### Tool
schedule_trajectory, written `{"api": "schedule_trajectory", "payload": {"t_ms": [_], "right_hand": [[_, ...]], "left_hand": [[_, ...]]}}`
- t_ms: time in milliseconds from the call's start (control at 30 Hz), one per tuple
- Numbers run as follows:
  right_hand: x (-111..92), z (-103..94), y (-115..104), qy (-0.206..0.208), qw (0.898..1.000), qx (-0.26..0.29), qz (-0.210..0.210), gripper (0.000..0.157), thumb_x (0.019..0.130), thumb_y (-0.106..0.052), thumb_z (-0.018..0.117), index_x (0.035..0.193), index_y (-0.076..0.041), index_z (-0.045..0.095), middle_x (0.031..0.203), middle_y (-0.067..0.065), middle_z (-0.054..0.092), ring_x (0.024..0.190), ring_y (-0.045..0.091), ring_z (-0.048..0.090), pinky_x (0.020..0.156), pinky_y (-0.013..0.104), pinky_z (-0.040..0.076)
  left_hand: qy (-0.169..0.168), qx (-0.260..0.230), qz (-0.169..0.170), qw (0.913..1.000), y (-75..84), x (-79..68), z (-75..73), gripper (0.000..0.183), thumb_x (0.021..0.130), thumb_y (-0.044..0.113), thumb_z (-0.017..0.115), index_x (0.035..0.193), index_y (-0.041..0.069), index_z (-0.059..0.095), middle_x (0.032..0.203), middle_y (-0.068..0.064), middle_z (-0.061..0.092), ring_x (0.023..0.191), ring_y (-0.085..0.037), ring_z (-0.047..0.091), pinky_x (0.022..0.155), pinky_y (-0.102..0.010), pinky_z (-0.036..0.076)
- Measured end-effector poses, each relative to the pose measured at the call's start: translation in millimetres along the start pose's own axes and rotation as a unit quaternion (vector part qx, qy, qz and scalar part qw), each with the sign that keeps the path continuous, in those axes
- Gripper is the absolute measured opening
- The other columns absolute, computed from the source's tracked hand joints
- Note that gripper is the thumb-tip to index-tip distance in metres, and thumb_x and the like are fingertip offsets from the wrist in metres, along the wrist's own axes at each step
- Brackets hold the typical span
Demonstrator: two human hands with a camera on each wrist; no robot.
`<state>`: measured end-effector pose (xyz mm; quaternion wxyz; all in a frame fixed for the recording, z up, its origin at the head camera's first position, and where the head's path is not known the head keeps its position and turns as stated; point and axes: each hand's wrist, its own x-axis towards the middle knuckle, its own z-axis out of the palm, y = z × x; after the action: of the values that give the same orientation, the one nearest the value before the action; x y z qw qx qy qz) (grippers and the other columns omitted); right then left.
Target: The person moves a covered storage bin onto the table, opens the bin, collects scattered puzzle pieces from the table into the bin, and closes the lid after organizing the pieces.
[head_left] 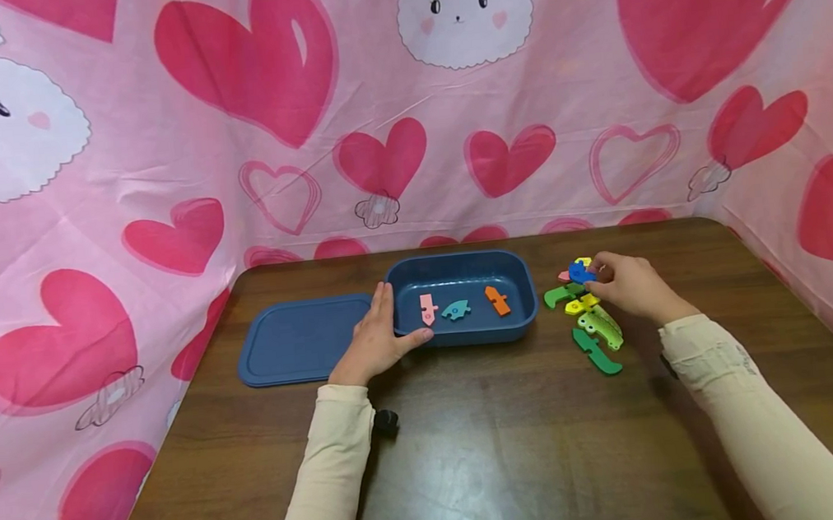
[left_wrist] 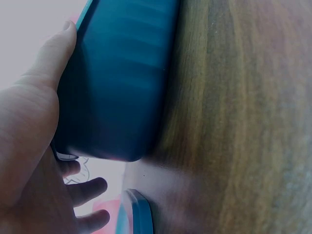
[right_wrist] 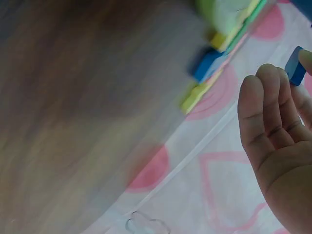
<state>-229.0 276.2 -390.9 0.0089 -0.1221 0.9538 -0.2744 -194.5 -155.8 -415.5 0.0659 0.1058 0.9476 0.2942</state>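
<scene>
My right hand (head_left: 630, 282) pinches a small blue puzzle piece (right_wrist: 295, 67) between thumb and forefinger, above a cluster of loose pieces on the table. Below it lie a yellow piece (head_left: 581, 304), a light green piece with big eyes (head_left: 601, 328), a dark green curved piece (head_left: 597, 351) and another green piece (head_left: 561, 295). A second blue piece (right_wrist: 208, 63) sits on the table. My left hand (head_left: 375, 342) touches the near left corner of a dark blue box (head_left: 468, 337), thumb along the front rim, fingers extended along the left side.
Inside the box lie a pink piece (head_left: 428, 308), a teal piece (head_left: 456, 310) and an orange piece (head_left: 498, 300). A matching blue lid (head_left: 297, 341) lies flat left of the box. Pink heart-patterned cloth (head_left: 449, 125) hangs behind the wooden table (head_left: 521, 432).
</scene>
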Motion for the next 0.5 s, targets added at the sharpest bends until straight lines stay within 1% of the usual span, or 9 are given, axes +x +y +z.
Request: {"api": "schedule_trajectory", "payload": {"t_ms": [100,200,333,500], "right_hand": [[2.0,2.1,-11.4,0.008,1.000,0.012,-0.010,0.024,0.094,-0.017,0.072,0.110,-0.004,0.061,0.088,0.013,0.064,0.076,0.028,0.056,0.061,0.035,0.049],[4.3,4.2,-22.3,0.017,0.999,0.029,-0.026,0.022,0.094,-0.018,0.073,0.109,-0.005,0.062,0.087,0.011,0.064,0.075,0.026,0.057,0.061,0.033,0.049],[7.5,7.5,-34.3,0.018,0.998,0.053,-0.038,0.020,0.094,-0.017,0.073,0.109,-0.006,0.063,0.085,0.009,0.062,0.075,0.026,0.056,0.061,0.032,0.050],[13.1,12.3,-44.1,0.018,0.997,0.049,-0.054,0.019,0.092,-0.013,0.074,0.107,-0.006,0.065,0.086,0.009,0.062,0.079,0.027,0.055,0.065,0.035,0.050]], "left_hand": [[0.000,0.001,0.000,1.0000,-0.5,-0.1,0.0,0.119,0.086,0.069,0.065,0.162,0.007,-0.002,0.169,-0.012,-0.003,0.151,-0.038,0.015,0.117,-0.060,0.015],[0.001,-0.002,0.001,1.0000,-1.0,0.2,0.0,0.118,0.087,0.068,0.066,0.162,0.007,-0.002,0.169,-0.012,-0.002,0.151,-0.038,0.015,0.117,-0.060,0.014],[0.002,-0.006,0.001,1.0000,-1.5,0.6,0.1,0.118,0.087,0.068,0.066,0.163,0.008,-0.001,0.169,-0.012,-0.002,0.151,-0.038,0.015,0.118,-0.060,0.014],[0.000,-0.008,-0.002,1.0000,-2.2,0.5,0.5,0.119,0.085,0.071,0.064,0.163,0.009,-0.002,0.169,-0.008,-0.004,0.151,-0.037,0.015,0.118,-0.058,0.014]]}}
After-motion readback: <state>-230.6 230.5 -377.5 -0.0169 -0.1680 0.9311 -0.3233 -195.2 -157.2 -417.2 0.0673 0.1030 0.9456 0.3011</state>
